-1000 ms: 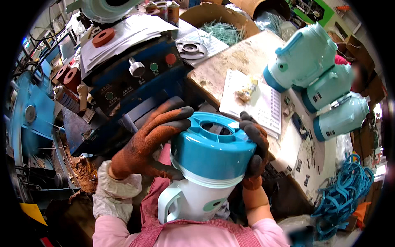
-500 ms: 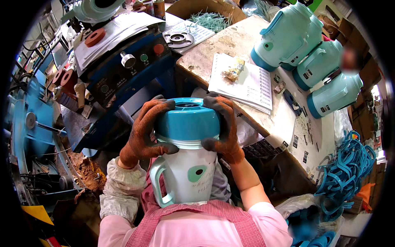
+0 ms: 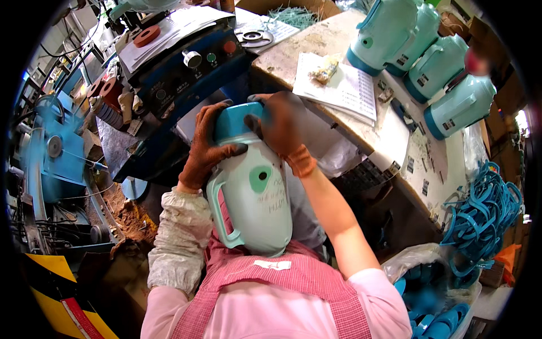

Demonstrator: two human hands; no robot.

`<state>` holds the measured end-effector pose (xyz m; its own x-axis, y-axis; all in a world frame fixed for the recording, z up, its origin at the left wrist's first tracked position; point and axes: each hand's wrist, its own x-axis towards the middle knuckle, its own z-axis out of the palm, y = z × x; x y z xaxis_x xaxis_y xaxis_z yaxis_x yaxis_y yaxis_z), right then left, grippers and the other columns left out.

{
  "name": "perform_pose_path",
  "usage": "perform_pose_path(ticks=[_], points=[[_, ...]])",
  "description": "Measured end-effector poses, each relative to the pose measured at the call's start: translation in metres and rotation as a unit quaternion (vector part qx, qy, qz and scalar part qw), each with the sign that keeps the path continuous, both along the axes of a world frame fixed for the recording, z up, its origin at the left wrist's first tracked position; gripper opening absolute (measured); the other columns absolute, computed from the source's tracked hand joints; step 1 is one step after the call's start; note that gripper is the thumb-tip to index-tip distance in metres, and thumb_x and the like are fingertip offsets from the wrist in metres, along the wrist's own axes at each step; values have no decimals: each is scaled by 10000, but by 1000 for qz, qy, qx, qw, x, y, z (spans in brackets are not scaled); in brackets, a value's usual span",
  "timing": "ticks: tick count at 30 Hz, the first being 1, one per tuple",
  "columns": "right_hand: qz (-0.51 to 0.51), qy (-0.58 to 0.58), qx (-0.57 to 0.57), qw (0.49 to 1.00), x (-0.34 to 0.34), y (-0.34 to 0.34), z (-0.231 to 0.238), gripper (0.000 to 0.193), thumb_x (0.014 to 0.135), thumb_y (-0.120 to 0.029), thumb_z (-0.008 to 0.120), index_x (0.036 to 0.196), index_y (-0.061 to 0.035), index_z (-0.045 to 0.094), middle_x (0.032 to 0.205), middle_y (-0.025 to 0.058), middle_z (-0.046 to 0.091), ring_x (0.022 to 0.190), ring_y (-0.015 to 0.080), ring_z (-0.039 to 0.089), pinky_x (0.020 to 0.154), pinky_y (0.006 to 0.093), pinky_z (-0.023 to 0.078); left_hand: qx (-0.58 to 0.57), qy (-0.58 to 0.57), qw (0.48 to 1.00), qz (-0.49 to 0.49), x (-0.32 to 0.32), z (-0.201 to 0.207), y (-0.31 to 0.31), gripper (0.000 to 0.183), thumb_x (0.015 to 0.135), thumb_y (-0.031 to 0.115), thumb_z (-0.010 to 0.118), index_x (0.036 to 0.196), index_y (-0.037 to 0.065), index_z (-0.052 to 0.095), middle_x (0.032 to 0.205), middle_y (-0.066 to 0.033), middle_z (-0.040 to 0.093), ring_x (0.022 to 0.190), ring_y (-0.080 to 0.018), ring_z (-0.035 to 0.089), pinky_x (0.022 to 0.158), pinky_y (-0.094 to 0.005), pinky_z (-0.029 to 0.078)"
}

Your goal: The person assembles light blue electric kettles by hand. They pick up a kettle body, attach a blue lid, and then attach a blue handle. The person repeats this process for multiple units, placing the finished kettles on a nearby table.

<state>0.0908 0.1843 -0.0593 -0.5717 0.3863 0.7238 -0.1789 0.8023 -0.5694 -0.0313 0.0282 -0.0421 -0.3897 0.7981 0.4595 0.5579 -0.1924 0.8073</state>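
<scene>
A pale mint thermos jug (image 3: 248, 198) lies tilted against my lap, its handle (image 3: 215, 212) on the left side. A dark-green oval patch (image 3: 261, 178) and handwritten marks show on its wall. Its far end carries a teal base cap (image 3: 230, 121). My left hand (image 3: 204, 146), in an orange-brown work glove, is wrapped round the cap's left side, thumb across the pale rim below it. On the right, my gloved right hand (image 3: 285, 127) presses on the cap with curled fingers; part of it is blurred.
Several finished mint jugs (image 3: 384, 34) with teal bases stand on the worn table (image 3: 271, 68) at right, beside paper sheets (image 3: 344, 96). A blue machine panel (image 3: 186, 73) is ahead left. Teal straps (image 3: 480, 209) hang at right above a lined bin (image 3: 429, 254) of teal parts.
The jug has tipped, with its capped end farther from me and more of its lower body showing. My right hand has shifted inward over the cap. The view has turned slightly.
</scene>
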Motion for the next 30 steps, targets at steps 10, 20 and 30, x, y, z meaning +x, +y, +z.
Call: perform_pose_path(ticks=[10,20,30], points=[[-26,-28,-51,998,-38,5,-41,210,843,-147,565,1022,-39,589,995,167,595,958,343,551,878,402,439,-38,10,996,76,-12,-22,1,827,583,412,794,1265,54,494,1188,-133,484,1169,-298,418,1004,-413,355],[380,-98,-125,911,-9,92,24,347,878,-311,634,1167,-122,598,1096,85,610,1027,199,579,891,322,479,63,334,940,7,37,-41,-81,531,801,126,659,1271,30,431,1349,-246,378,1244,-488,371,1023,-593,321],[-69,-403,154,900,-17,64,30,544,769,-564,560,784,-37,691,762,168,663,750,364,639,653,512,480,64,428,878,-206,153,-2,50,255,686,94,616,932,147,661,961,-59,552,1097,-326,496,1015,-591,312]])
